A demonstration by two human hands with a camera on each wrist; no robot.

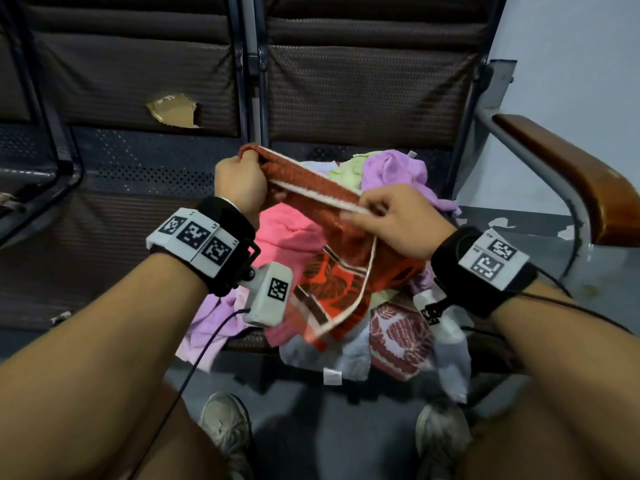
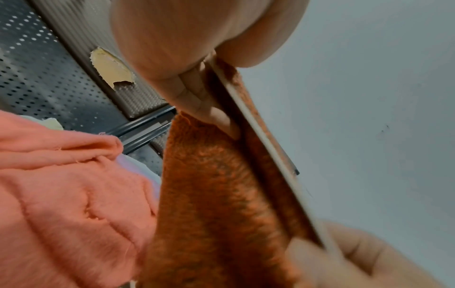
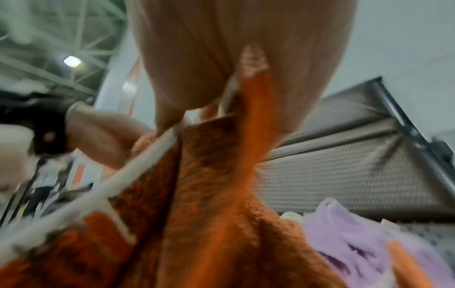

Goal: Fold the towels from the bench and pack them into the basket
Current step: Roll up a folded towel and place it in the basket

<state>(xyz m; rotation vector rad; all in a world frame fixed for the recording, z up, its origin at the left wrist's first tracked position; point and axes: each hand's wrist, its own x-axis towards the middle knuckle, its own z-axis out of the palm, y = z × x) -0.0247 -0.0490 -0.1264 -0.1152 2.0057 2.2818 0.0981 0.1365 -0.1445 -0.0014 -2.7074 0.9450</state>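
Observation:
An orange-red towel (image 1: 322, 188) with a white border and leaf print hangs stretched between my two hands above the pile on the bench seat. My left hand (image 1: 242, 178) grips its far upper corner. My right hand (image 1: 384, 216) pinches the white hem further along. In the left wrist view the thumb and fingers of the left hand (image 2: 209, 109) clamp the towel (image 2: 214, 194) at its hem. In the blurred right wrist view the towel (image 3: 216, 194) hangs from my right hand (image 3: 236, 87). No basket is in view.
A heap of towels lies on the bench seat: pink (image 1: 287, 233), lilac (image 1: 394, 168), pale green (image 1: 346, 171), white (image 1: 353, 355) and a red-patterned one (image 1: 398, 334). The padded bench back (image 1: 363, 88) has a torn patch (image 1: 173, 110). A wooden armrest (image 1: 568, 174) is at right. My shoes (image 1: 228, 424) stand below.

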